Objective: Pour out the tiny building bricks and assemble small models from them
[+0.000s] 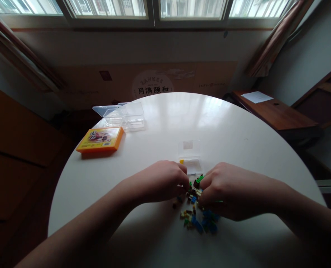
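A loose pile of small toy building bricks, blue, green, tan and dark brown, lies on the white round table. My left hand reaches into the pile from the left, its fingers curled and closed together at the tips. From the right comes my right hand, also closed, with its fingertips among the bricks beside a green piece. What either hand pinches is too small and hidden to make out. Just beyond the hands stands a small clear plastic box, its lid tipped back, with a yellow piece at its left edge.
Toward the table's left edge lies an orange box with a printed yellow label. Behind it sits a larger clear compartment case with its lid raised. A brown wooden desk bearing a white paper stands to the right.
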The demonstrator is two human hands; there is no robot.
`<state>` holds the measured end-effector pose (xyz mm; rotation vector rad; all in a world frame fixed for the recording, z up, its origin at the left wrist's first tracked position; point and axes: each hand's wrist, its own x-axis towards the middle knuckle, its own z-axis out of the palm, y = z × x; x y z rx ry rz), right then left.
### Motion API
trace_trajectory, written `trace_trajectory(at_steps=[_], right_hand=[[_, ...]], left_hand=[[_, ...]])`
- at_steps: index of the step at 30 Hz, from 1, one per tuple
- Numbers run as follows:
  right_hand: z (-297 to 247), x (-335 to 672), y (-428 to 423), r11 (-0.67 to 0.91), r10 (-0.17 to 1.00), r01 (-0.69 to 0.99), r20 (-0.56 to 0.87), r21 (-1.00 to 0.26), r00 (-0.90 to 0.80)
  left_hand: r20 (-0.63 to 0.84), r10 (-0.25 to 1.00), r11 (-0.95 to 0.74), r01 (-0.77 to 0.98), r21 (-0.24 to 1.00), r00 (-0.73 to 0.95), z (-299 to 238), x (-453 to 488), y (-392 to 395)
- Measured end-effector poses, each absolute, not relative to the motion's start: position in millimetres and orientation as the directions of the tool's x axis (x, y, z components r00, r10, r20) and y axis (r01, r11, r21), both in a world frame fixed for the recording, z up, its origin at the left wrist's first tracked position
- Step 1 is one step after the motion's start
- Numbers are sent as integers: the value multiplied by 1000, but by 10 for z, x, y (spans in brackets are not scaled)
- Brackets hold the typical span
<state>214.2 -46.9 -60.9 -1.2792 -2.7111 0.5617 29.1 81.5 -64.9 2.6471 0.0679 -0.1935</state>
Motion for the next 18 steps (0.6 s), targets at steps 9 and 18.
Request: trace_trajectory(at_steps=[9, 18], right_hand=[[-703, 2114, -451, 590, 741, 713, -97, -380, -664], [-694, 2076, -427, 591, 728, 714, -133, -375, -672]], left_hand=[[-112, 47, -887, 93, 452, 993, -653, 307, 819], [-191, 62, -880, 144, 453, 980, -535, 219, 888]])
